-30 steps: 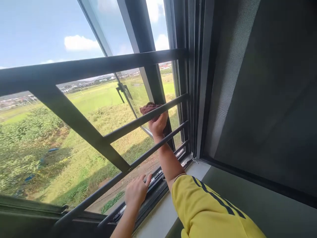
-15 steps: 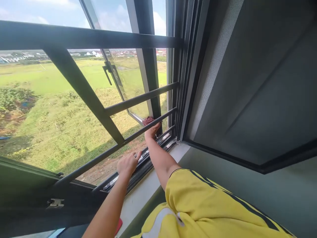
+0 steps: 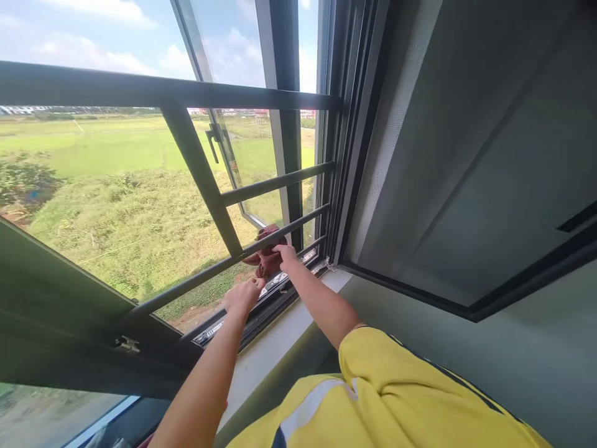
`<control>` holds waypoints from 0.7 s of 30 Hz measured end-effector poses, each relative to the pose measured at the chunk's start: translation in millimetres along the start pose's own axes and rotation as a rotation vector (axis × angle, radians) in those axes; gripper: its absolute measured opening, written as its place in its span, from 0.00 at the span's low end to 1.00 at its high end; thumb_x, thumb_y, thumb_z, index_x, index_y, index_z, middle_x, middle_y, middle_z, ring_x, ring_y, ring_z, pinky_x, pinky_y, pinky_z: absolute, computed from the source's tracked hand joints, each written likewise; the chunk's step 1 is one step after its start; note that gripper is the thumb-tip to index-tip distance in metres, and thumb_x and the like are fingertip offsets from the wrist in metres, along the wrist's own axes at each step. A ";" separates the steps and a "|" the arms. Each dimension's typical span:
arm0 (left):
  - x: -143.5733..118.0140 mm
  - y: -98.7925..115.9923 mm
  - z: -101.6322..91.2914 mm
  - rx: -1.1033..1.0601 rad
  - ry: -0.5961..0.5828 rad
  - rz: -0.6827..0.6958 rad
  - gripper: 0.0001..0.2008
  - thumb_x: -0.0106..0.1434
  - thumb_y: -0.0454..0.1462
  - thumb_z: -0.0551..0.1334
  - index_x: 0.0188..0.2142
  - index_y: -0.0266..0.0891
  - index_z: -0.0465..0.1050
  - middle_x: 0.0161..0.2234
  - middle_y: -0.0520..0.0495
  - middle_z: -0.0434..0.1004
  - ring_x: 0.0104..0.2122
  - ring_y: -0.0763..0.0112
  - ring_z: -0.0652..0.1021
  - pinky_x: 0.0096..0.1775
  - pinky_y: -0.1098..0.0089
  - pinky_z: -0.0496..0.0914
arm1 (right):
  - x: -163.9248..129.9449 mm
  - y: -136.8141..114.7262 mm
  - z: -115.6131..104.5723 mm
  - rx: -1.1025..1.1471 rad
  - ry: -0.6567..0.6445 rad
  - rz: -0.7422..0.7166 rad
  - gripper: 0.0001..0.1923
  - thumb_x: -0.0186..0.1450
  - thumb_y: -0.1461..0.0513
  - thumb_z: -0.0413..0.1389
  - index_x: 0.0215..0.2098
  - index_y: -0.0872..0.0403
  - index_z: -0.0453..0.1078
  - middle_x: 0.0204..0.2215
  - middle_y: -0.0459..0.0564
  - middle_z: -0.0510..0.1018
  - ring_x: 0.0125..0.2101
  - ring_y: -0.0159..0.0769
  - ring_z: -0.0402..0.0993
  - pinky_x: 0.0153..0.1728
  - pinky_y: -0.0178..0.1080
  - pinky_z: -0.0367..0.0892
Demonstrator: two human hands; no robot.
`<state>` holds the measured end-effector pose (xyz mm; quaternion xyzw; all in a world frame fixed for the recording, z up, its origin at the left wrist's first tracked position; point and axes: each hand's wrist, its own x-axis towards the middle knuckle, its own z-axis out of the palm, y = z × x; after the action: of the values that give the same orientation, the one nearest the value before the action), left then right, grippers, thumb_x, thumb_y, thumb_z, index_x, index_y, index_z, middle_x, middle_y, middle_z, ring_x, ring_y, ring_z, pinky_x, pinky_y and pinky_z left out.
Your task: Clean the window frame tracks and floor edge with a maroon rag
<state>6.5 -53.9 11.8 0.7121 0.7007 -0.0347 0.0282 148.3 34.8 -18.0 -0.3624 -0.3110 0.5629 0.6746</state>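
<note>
My right hand reaches between the window bars with its fingers closed on a dark red cloth. Bunched and partly hanging, the cloth lies just behind the thin middle bar, by the lower corner of the opened glass sash. Just left of the cloth, my left hand is closed around the lowest bar, above the sill track. Its fingertips are mostly hidden behind the bar.
A dark window frame stands at the right, beside a screen panel swung inward. A handle sits on the outward-open sash. Below the track runs a white sill. Fields lie outside.
My right hand has drawn the cloth left and down from the sash's base, and more of the cloth shows. My left hand stays at the lowest bar. The view has shifted slightly.
</note>
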 end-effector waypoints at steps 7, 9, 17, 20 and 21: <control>2.3 -0.3 2.1 -0.002 -0.001 0.018 0.36 0.63 0.58 0.36 0.46 0.43 0.74 0.39 0.37 0.78 0.42 0.53 0.76 0.39 0.60 0.68 | -90.7 10.1 -131.6 0.182 -0.209 0.242 0.25 0.59 0.50 0.47 0.46 0.58 0.67 0.42 0.58 0.76 0.43 0.45 0.74 0.41 0.47 0.71; 4.2 0.0 3.8 0.007 0.011 0.012 0.36 0.63 0.57 0.35 0.46 0.42 0.74 0.37 0.37 0.78 0.40 0.53 0.77 0.37 0.61 0.68 | -90.1 24.7 -161.1 -0.096 -0.093 0.191 0.28 0.62 0.50 0.45 0.51 0.59 0.66 0.45 0.61 0.75 0.44 0.46 0.74 0.42 0.47 0.71; 7.3 -0.1 8.5 0.045 0.047 -0.001 0.35 0.64 0.57 0.36 0.43 0.42 0.74 0.37 0.40 0.78 0.40 0.56 0.77 0.36 0.64 0.67 | 14.4 89.2 -130.2 -1.142 -0.039 -0.540 0.31 0.58 0.68 0.52 0.60 0.66 0.58 0.61 0.66 0.56 0.64 0.46 0.49 0.63 0.48 0.51; 7.3 0.6 9.3 0.053 0.069 -0.019 0.36 0.63 0.59 0.35 0.42 0.42 0.74 0.36 0.40 0.78 0.39 0.56 0.76 0.35 0.64 0.67 | 53.4 87.4 -102.8 -1.207 -0.055 -0.580 0.31 0.60 0.68 0.51 0.61 0.67 0.55 0.62 0.67 0.53 0.65 0.47 0.43 0.63 0.50 0.48; 7.3 1.0 9.3 0.055 0.074 -0.021 0.36 0.63 0.59 0.35 0.41 0.41 0.75 0.36 0.40 0.79 0.39 0.56 0.76 0.35 0.64 0.67 | 62.1 86.7 -95.0 -1.201 -0.008 -0.574 0.32 0.60 0.68 0.51 0.62 0.69 0.53 0.62 0.68 0.51 0.65 0.47 0.40 0.64 0.50 0.47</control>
<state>7.6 -47.5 1.9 0.7058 0.7076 -0.0279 -0.0175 191.3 91.8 -141.7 -0.5760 -0.6571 0.0913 0.4777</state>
